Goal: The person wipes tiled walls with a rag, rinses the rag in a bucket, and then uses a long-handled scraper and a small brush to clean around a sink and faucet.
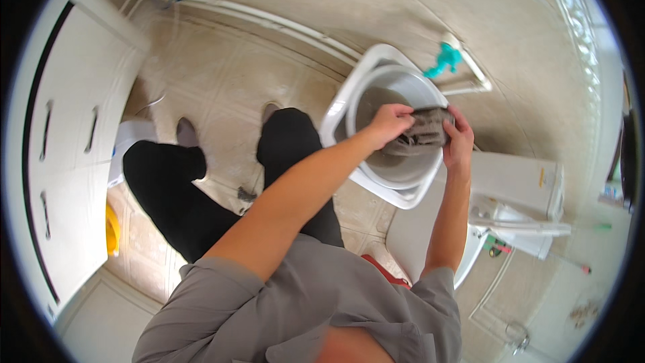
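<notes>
Here the grey cloth (pixel 424 133) is a crumpled, wrung-looking bundle with dark folds, held over the open white tub (pixel 396 168) of a small washing machine. The left hand (pixel 390 123) clutches its near end with fingers curled shut; the right hand (pixel 459 142) closes around its far end, gripping it too.

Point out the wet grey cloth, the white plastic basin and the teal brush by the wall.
Wet grey cloth (pixel 424 133), head view, on its bunched middle between both hands.
White plastic basin (pixel 366 81), head view, on its upper left rim.
Teal brush (pixel 445 59), head view, on its body.
</notes>
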`<state>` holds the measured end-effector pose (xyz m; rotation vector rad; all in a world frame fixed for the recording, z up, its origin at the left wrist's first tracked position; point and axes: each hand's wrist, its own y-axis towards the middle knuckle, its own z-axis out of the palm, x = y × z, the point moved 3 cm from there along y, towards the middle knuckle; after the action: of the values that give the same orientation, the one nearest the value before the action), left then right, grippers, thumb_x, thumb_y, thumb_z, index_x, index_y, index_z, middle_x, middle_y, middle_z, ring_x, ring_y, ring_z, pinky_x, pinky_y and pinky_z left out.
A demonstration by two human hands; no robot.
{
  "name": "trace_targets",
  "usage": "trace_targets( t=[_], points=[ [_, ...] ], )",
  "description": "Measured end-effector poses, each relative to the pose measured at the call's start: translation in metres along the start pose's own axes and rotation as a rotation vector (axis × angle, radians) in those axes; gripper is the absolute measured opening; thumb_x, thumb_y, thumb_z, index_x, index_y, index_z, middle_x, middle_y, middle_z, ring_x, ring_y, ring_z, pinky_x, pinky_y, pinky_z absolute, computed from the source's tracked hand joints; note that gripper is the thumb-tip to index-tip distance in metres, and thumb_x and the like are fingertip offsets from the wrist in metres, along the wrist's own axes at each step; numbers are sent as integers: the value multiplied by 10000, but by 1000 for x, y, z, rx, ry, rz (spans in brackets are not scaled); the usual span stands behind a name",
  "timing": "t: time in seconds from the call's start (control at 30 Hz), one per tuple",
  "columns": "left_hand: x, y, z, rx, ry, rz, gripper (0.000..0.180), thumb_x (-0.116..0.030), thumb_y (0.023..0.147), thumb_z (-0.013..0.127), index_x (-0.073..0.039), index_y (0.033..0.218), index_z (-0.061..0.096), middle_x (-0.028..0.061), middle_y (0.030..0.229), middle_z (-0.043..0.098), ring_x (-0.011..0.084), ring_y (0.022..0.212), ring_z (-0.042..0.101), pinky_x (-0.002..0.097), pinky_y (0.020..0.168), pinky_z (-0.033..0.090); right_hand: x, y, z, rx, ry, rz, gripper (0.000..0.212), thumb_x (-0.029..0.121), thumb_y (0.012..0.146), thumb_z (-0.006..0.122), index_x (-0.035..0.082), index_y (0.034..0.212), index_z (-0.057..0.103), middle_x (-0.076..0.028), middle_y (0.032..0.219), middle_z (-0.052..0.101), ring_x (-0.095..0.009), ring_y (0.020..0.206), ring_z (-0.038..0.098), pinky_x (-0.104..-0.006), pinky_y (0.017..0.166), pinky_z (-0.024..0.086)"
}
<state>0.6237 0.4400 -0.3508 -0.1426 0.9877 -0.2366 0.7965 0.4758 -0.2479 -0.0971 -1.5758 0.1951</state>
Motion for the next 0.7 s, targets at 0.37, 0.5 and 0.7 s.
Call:
trace_targets(
  t=[0.37, 0.5, 0.7],
  points=[
    [-5, -19, -28, -307, 749, -65, 712, -450, 906, 565, -10, 1444, 408, 293, 1475, 385, 455, 1252, 507, 483, 1069, 406, -147, 7, 38, 76, -1418, -116, 790, 492, 879, 634, 154, 1523, 327, -308, 1429, 446, -514, 1379, 334, -585, 1023, 402],
    [6, -4, -14, -318, 471, -285, 784, -589, 957, 395, 49, 1410, 441, 326, 1437, 439, 454, 1354, 420, 494, 1137, 325, -188, 34, 0, 174, -1296, 14, 605, 335, 876, 654, 87, 1403, 491, -275, 1309, 571, -444, 1256, 504, -488, 1007, 443],
    [13, -18, -14, -196, -147, -782, 886, -797, 914, 215, -192, 1558, 265, 134, 1568, 349, 388, 1421, 356, 700, 1089, 255, -107, 8, 30, -8, -907, -120, 214, 137, 953, 606, -23, 1089, 647, -127, 884, 703, -185, 820, 631, -340, 774, 499]
  ],
)
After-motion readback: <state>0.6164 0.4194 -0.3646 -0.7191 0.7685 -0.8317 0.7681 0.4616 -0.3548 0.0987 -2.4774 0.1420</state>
